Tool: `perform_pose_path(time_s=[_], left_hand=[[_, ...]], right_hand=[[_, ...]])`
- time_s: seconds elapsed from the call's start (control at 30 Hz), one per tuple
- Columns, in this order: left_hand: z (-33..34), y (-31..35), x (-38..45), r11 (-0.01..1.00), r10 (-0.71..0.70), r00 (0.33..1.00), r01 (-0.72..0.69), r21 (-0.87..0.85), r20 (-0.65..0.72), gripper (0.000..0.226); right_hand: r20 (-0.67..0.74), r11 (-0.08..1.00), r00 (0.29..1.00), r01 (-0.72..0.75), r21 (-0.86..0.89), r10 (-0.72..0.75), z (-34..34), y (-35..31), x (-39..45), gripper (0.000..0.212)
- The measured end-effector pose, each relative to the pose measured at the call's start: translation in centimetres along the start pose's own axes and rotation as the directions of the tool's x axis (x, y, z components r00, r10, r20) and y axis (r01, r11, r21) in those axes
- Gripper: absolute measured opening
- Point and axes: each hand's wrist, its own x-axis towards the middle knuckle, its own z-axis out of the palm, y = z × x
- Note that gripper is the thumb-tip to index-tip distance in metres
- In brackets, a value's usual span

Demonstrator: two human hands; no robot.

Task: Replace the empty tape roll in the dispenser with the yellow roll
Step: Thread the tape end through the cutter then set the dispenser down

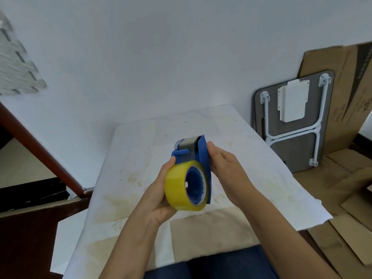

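Yellow roll (182,187) on blue dispenser (202,156), gripped by both hands' fingers over stained white table (251,158).

Both bare forearms reached forward and up from the bottom edge, converging at mid-frame. The left hand (161,190) was cupped, palm turned inward, its thumb lying up along the near side of what it held and its fingers wrapped underneath, out of sight. The right hand (225,168) stood opposite, palm facing left, thumb pointing up, its fingers hidden behind the held object.
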Motion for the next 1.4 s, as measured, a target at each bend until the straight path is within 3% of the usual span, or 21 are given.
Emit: perform_pose_path(time_s=[0.1, 0.2, 0.27, 0.4, 0.5, 0.63, 0.77, 0.87, 1.0, 1.1, 1.2, 1.3, 1.4], left_hand=[[0.0, -0.1, 0.2, 0.999, 0.013, 1.000, -0.014, -0.030, -0.014, 0.033], [-0.3, 0.0, 0.3, 0.999, 0.004, 0.999, -0.005, -0.053, -0.036, 0.034], [-0.3, 0.0, 0.4, 0.999, -0.002, 0.999, 0.000, -0.050, -0.049, 0.034], [0.3, -0.3, 1.1, 0.999, -0.035, 0.998, 0.034, -0.024, -0.046, 0.039], [0.4, -0.1, 1.9, 0.997, -0.052, 0.998, 0.054, 0.058, -0.033, 0.042], [-0.3, 1.1, 3.6, 0.973, -0.009, 0.993, 0.035, 0.227, -0.116, 0.048], [-0.3, 2.6, 5.3, 0.934, 0.076, 0.990, -0.029, 0.355, -0.118, 0.030], [-0.1, 3.3, 6.9, 0.810, 0.202, 0.973, -0.101, 0.578, -0.112, 0.027], [-0.1, 4.2, 9.4, 0.559, 0.374, 0.925, -0.171, 0.812, -0.062, 0.019], [-0.4, 4.6, 11.7, 0.320, 0.412, 0.910, -0.192, 0.928, 0.046, 0.031], [-0.6, 4.5, 13.8, 0.159, 0.377, 0.919, -0.186, 0.970, 0.114, 0.047], [-0.6, 4.4, 15.7, 0.086, 0.311, 0.945, -0.138, 0.987, 0.105, 0.064], [-0.5, 4.5, 17.1, 0.075, 0.261, 0.962, -0.098, 0.992, 0.076, 0.075]], right_hand=[[0.116, 1.000, 0.993, 0.001, -0.021, 0.001, -0.5, 0.4, 0.0, 0.032], [0.348, 1.000, 0.937, -0.019, -0.009, 0.021, -1.4, 0.6, -0.2, 0.063], [0.378, 1.000, 0.925, -0.022, -0.021, 0.028, -1.5, 1.0, 0.0, 0.077], [0.138, 1.000, 0.990, -0.006, -0.029, 0.010, -0.3, 2.2, 0.2, 0.074], [0.015, 0.998, 1.000, -0.010, -0.055, 0.011, -0.2, 3.3, 0.7, 0.075], [-0.179, 0.976, 0.984, -0.052, -0.212, 0.013, -1.9, 2.5, 2.7, 0.078], [-0.241, 0.873, 0.970, -0.111, -0.475, -0.008, -4.2, 1.4, 6.4, 0.061], [-0.219, 0.727, 0.975, -0.170, -0.666, 0.028, -5.1, 2.0, 9.7, 0.066], [-0.197, 0.597, 0.980, -0.179, -0.782, 0.034, -5.5, 2.7, 13.4, 0.067], [-0.201, 0.539, 0.979, -0.194, -0.820, 0.046, -5.9, 2.8, 15.6, 0.067], [-0.197, 0.543, 0.977, -0.212, -0.813, 0.085, -6.0, 3.3, 17.3, 0.065], [-0.207, 0.546, 0.971, -0.238, -0.803, 0.119, -5.9, 3.6, 18.7, 0.065], [-0.207, 0.537, 0.973, -0.229, -0.812, 0.101, -5.6, 3.7, 20.0, 0.061]])
